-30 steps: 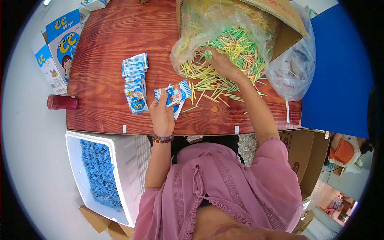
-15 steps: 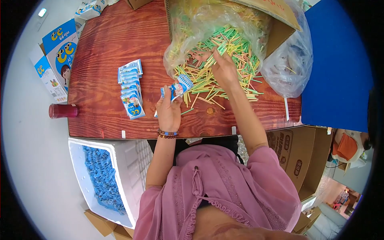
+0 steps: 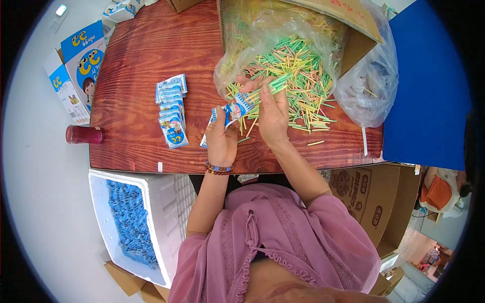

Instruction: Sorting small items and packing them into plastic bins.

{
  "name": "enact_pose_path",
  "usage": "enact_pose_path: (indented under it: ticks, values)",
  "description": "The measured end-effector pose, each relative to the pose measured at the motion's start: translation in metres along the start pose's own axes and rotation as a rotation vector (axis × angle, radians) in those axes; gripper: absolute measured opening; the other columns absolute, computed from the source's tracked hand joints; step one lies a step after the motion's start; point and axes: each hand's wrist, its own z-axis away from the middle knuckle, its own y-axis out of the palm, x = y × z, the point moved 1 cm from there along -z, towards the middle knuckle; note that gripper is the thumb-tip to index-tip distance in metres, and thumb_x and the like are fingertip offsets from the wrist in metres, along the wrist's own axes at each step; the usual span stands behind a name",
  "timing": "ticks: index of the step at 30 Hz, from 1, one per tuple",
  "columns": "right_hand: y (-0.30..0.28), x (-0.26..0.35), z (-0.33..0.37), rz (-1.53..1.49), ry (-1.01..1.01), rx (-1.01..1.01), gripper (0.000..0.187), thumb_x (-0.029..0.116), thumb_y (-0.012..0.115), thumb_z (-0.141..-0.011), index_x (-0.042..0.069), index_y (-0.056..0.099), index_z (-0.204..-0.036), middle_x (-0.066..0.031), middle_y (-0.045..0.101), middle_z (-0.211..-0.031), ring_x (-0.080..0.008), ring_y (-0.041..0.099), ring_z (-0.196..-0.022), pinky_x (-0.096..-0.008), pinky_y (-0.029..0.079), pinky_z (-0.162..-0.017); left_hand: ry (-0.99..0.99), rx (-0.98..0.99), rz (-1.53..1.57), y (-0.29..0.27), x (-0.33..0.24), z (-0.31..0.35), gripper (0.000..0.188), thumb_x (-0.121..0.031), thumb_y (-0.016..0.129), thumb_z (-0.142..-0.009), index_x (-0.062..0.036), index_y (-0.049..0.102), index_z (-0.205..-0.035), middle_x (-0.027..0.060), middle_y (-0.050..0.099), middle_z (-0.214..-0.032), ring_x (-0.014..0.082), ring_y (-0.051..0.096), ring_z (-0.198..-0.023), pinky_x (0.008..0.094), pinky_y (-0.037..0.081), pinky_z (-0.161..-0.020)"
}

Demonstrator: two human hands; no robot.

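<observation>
The blue-and-white packet (image 3: 235,112) was found above the near part of the table, its long axis slanting from near left to far right, with one striped end pointing toward the bundle of thin sticks (image 3: 279,83). The left hand (image 3: 221,140) had closed thumb and fingers on the packet, which projected beyond them, ahead and to the right. A further striped edge showed beside that palm; whether it was a second packet could not be determined. The right hand (image 3: 273,115) was just beside the packet's far end, on its right, pinching the green and yellow bundle, with other fingers reaching left. The bundle's long axis slanted likewise, roughly in line with the packet, its nearer ends toward the striped end; contact between them could not be confirmed. Beyond the right hand, a pile of loose sticks (image 3: 305,70) spilled from a clear plastic bag (image 3: 225,71) in a cardboard box (image 3: 361,54). Left of the left hand, an overlapping row of packets (image 3: 173,118) lay on the wooden table (image 3: 134,60); a red jar (image 3: 85,134) was at its left edge.
</observation>
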Motion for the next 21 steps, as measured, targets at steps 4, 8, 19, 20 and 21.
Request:
enact_pose_path:
  ticks: [4,8,19,20,21]
  values:
    - [0.01,-0.003,0.007,0.059,0.016,-0.023,0.02,0.019,0.038,-0.103,0.005,0.043,-0.116,-0.0201,0.06,-0.116,-0.0319,0.048,-0.126,-0.0463,0.036,-0.106,0.024,0.036,0.01,0.001,0.004,0.001,0.024,-0.027,0.055,-0.099,-0.0053,0.064,-0.103,0.0029,0.067,-0.106,0.0118,0.061,-0.095,0.03,0.047,-0.083]
    - [0.02,-0.008,0.012,0.124,0.016,-0.053,0.022,0.021,0.039,-0.104,0.003,0.043,-0.115,-0.0163,0.056,-0.125,-0.0258,0.035,-0.135,-0.0418,0.024,-0.112,0.055,0.042,0.067,0.005,0.007,0.002,0.028,-0.029,0.052,-0.1,-0.0034,0.063,-0.107,0.0049,0.067,-0.109,0.0137,0.061,-0.099,0.0317,0.047,-0.087]
    - [0.011,-0.014,0.02,0.402,-0.014,0.111,0.046,0.028,0.036,-0.103,-0.001,0.04,-0.139,-0.0164,0.033,-0.15,-0.0269,0.022,-0.143,-0.04,0.019,-0.115,0.072,0.09,0.189,0.009,0.016,-0.005,0.034,-0.031,0.05,-0.1,-0.0014,0.059,-0.114,0.008,0.064,-0.119,0.0179,0.059,-0.108,0.0359,0.046,-0.095]
    - [0.007,-0.013,0.018,0.403,-0.01,0.107,0.046,0.028,0.036,-0.103,-0.001,0.04,-0.139,-0.0164,0.033,-0.15,-0.0269,0.022,-0.143,-0.04,0.019,-0.115,0.033,0.098,0.238,0.007,0.017,-0.008,0.034,-0.03,0.05,-0.1,-0.001,0.058,-0.116,0.0081,0.063,-0.12,0.0183,0.059,-0.109,0.036,0.046,-0.096]
    - [0.001,-0.011,0.017,0.408,0.009,0.096,0.05,0.032,0.034,-0.103,-0.001,0.039,-0.14,-0.0152,0.033,-0.15,-0.0258,0.028,-0.14,-0.0386,0.022,-0.114,0.023,0.092,0.239,0.004,0.018,-0.01,0.034,-0.03,0.05,-0.1,-0.001,0.058,-0.116,0.0081,0.063,-0.12,0.0183,0.059,-0.109,0.036,0.046,-0.096]
